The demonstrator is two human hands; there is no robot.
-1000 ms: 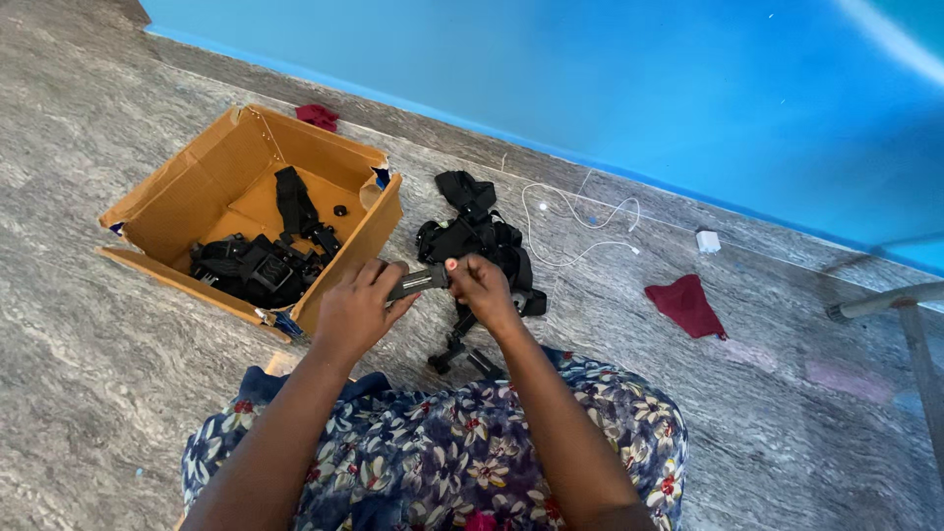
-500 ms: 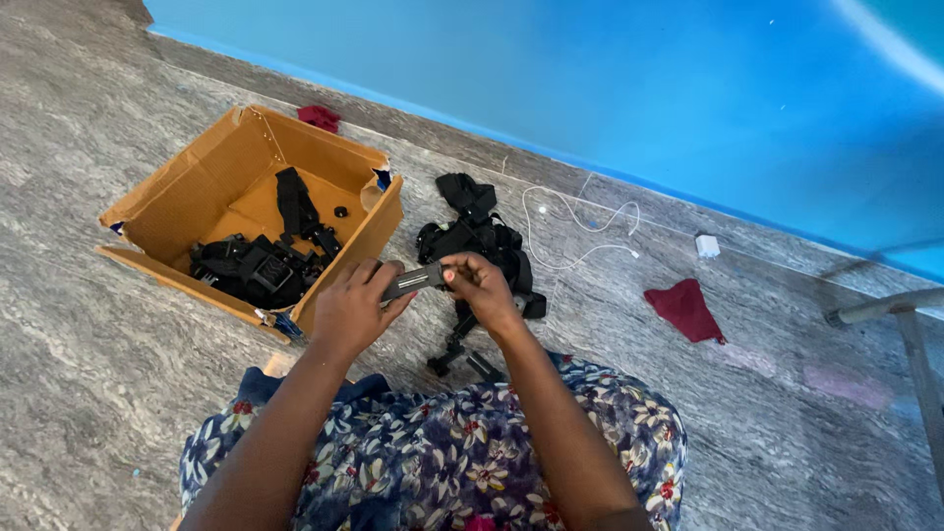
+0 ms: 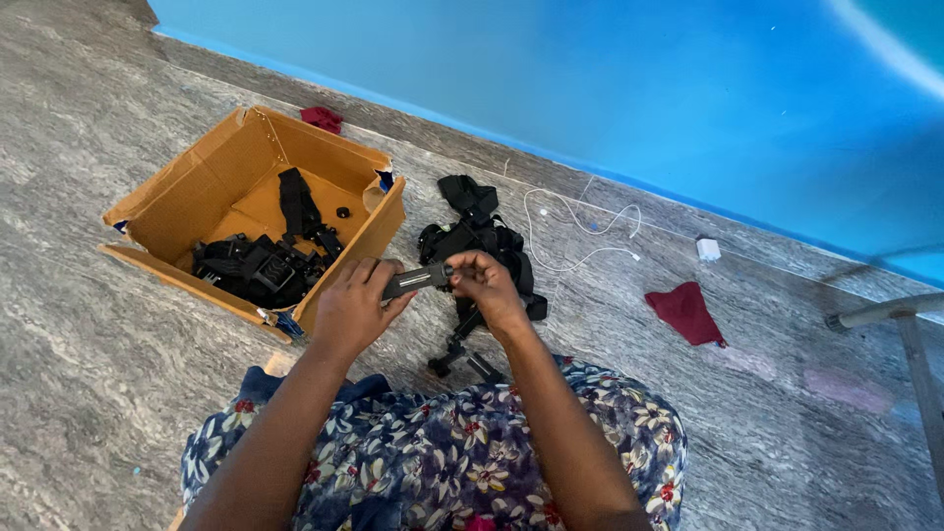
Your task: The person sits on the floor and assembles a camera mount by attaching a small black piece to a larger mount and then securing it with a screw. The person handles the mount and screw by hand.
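I hold the small black bar-shaped part (image 3: 417, 280) level between both hands above the floor (image 3: 88, 374), just in front of the cardboard box (image 3: 197, 197); my left hand (image 3: 352, 307) is clenched round its near end and my right hand (image 3: 489, 285) pinches the far end. To work it well, I judge I should keep the left grip firm and turn only with the right fingers (image 3: 460, 267). The part is dark, slim, matte, with a lighter grey face along one side.

A dark red cloth (image 3: 686, 313) is lying on the grey stone floor (image 3: 88, 374); a white cable (image 3: 580, 231) is being left near the blue wall (image 3: 590, 88).
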